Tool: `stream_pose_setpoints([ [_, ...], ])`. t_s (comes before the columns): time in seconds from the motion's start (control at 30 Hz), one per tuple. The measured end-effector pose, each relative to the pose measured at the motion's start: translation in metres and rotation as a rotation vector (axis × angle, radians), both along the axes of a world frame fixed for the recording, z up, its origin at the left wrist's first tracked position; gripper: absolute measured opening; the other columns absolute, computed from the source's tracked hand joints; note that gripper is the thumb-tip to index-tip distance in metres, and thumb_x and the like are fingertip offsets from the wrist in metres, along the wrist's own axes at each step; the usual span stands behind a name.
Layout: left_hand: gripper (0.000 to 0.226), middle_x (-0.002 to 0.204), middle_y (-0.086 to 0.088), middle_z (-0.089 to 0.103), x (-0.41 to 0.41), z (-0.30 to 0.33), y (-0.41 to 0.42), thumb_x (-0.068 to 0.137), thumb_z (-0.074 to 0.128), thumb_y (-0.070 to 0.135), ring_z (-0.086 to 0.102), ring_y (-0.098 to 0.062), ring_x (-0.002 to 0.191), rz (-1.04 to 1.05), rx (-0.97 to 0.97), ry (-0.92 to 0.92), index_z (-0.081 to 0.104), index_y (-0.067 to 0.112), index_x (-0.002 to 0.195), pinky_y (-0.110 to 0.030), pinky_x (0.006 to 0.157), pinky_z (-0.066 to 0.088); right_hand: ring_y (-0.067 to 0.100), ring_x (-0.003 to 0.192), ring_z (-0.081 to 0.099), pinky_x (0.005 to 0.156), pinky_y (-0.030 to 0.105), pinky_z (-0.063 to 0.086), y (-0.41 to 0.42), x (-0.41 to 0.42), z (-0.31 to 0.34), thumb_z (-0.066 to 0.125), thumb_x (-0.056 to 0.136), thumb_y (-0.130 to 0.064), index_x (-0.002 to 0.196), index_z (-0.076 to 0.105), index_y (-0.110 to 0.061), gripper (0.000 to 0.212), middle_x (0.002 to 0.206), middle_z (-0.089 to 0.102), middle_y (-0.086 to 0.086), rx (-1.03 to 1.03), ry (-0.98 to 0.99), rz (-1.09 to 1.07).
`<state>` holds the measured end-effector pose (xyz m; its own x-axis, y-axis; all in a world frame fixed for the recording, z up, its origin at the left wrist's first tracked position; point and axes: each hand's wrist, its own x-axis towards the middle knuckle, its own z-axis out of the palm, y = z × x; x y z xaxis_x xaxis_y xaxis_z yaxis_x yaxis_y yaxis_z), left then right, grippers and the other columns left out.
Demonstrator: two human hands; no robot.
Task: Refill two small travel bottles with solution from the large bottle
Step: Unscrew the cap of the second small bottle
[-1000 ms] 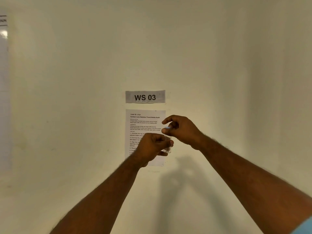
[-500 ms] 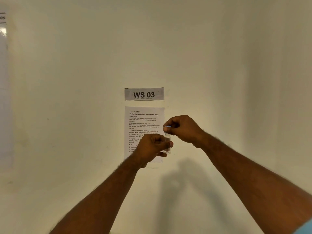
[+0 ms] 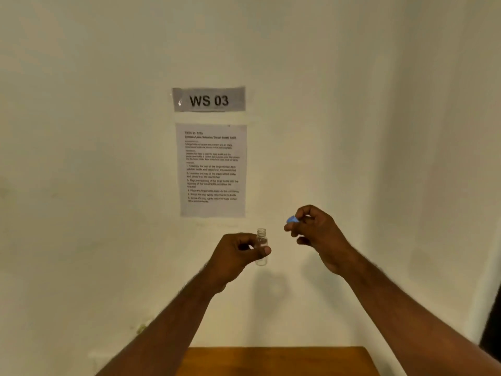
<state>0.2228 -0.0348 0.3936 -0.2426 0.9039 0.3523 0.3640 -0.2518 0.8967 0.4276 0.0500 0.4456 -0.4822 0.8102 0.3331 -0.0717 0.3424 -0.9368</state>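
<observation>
A small clear travel bottle (image 3: 261, 246) is held upright in the air by my left hand (image 3: 235, 257), pinched between thumb and fingers around its middle. Its threaded neck is bare and uncapped. My right hand (image 3: 315, 230) is a little to the right and slightly higher, apart from the bottle, with its fingertips closed on a small blue cap (image 3: 292, 220). The bottle looks empty. The large bottle and a second travel bottle are not in view.
A cream wall fills the view, with a "WS 03" label (image 3: 208, 99) and a printed instruction sheet (image 3: 212, 169) taped on it. The far edge of a wooden table (image 3: 276, 359) shows at the bottom. A dark opening lies at the far right edge.
The right hand has lifted the blue cap off the bottle and moved away to the right. Both hands now sit lower in the view, and the table edge has come into sight.
</observation>
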Motion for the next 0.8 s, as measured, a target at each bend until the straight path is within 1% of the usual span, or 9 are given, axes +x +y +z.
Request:
stream_pose_setpoints([
  [0.1, 0.019, 0.1, -0.009, 0.078, 0.012, -0.057, -0.002, 0.077, 0.087, 0.029, 0.066, -0.019, 0.081, 0.039, -0.104, 0.007, 0.08, 0.019, 0.092, -0.031, 0.084, 0.052, 0.015, 0.082, 0.065, 0.075, 0.031, 0.048, 0.002, 0.016, -0.056, 0.078, 0.084, -0.018, 0.102, 0.061, -0.017, 0.025, 0.099, 0.077, 0.006, -0.031, -0.117, 0.009],
  [0.17, 0.022, 0.098, -0.005, 0.078, 0.021, -0.095, -0.005, 0.073, 0.09, 0.027, 0.069, -0.02, 0.083, 0.081, -0.171, 0.007, 0.079, 0.02, 0.091, -0.03, 0.084, 0.053, 0.012, 0.094, 0.069, 0.08, 0.025, 0.049, 0.001, 0.024, -0.094, 0.075, 0.087, -0.023, 0.116, 0.064, -0.021, 0.031, 0.102, 0.077, 0.001, -0.055, -0.192, 0.032],
  [0.3, 0.038, 0.1, -0.002, 0.076, 0.04, -0.17, -0.016, 0.071, 0.091, 0.025, 0.07, -0.014, 0.085, 0.133, -0.306, 0.065, 0.078, 0.014, 0.105, -0.017, 0.076, 0.052, 0.006, 0.098, 0.071, 0.093, 0.027, 0.055, -0.001, 0.035, -0.181, 0.077, 0.085, -0.021, 0.107, 0.069, -0.019, 0.024, 0.102, 0.077, -0.007, -0.084, -0.334, -0.002],
  [0.37, 0.041, 0.1, -0.001, 0.075, 0.048, -0.207, -0.025, 0.07, 0.092, 0.02, 0.067, -0.009, 0.082, 0.145, -0.382, 0.048, 0.078, 0.012, 0.107, -0.009, 0.072, 0.051, 0.005, 0.095, 0.072, 0.088, 0.028, 0.058, -0.006, 0.039, -0.226, 0.08, 0.082, -0.019, 0.101, 0.066, -0.02, 0.024, 0.101, 0.076, -0.009, -0.152, -0.41, 0.0],
  [0.47, 0.039, 0.098, -0.001, 0.071, 0.061, -0.256, -0.038, 0.071, 0.091, 0.016, 0.065, -0.01, 0.081, 0.155, -0.495, 0.073, 0.077, 0.01, 0.106, -0.004, 0.068, 0.046, 0.001, 0.089, 0.069, 0.073, 0.016, 0.055, -0.022, 0.042, -0.284, 0.083, 0.079, -0.019, 0.1, 0.066, -0.02, 0.027, 0.098, 0.074, -0.01, -0.194, -0.522, -0.048],
  [0.57, 0.035, 0.1, -0.004, 0.072, 0.075, -0.302, -0.051, 0.071, 0.09, 0.02, 0.067, -0.018, 0.09, 0.188, -0.61, 0.136, 0.078, 0.013, 0.103, -0.02, 0.071, 0.047, 0.005, 0.083, 0.065, 0.065, 0.02, 0.052, -0.039, 0.041, -0.335, 0.085, 0.076, -0.024, 0.096, 0.067, -0.028, 0.028, 0.095, 0.07, -0.013, -0.161, -0.64, -0.08],
  [0.63, 0.028, 0.099, -0.006, 0.072, 0.086, -0.331, -0.059, 0.073, 0.087, 0.02, 0.067, -0.022, 0.091, 0.177, -0.677, 0.182, 0.078, 0.015, 0.099, -0.028, 0.074, 0.05, 0.01, 0.074, 0.064, 0.061, 0.021, 0.049, -0.05, 0.042, -0.369, 0.085, 0.074, -0.02, 0.09, 0.066, -0.032, 0.027, 0.089, 0.069, -0.012, -0.185, -0.69, -0.081],
  [0.7, 0.025, 0.1, -0.006, 0.071, 0.094, -0.356, -0.066, 0.074, 0.084, 0.021, 0.067, -0.024, 0.092, 0.167, -0.721, 0.235, 0.078, 0.017, 0.099, -0.031, 0.075, 0.051, 0.012, 0.071, 0.063, 0.061, 0.021, 0.047, -0.061, 0.044, -0.401, 0.083, 0.075, -0.016, 0.09, 0.066, -0.031, 0.027, 0.087, 0.069, -0.011, -0.226, -0.728, -0.062],
  [0.8, 0.028, 0.107, -0.007, 0.068, 0.101, -0.384, -0.073, 0.076, 0.082, 0.019, 0.066, -0.025, 0.095, 0.172, -0.779, 0.27, 0.076, 0.018, 0.103, -0.032, 0.079, 0.051, 0.009, 0.079, 0.064, 0.067, 0.025, 0.049, -0.075, 0.047, -0.434, 0.078, 0.078, -0.019, 0.098, 0.069, -0.027, 0.023, 0.093, 0.071, -0.01, -0.237, -0.829, -0.064],
])
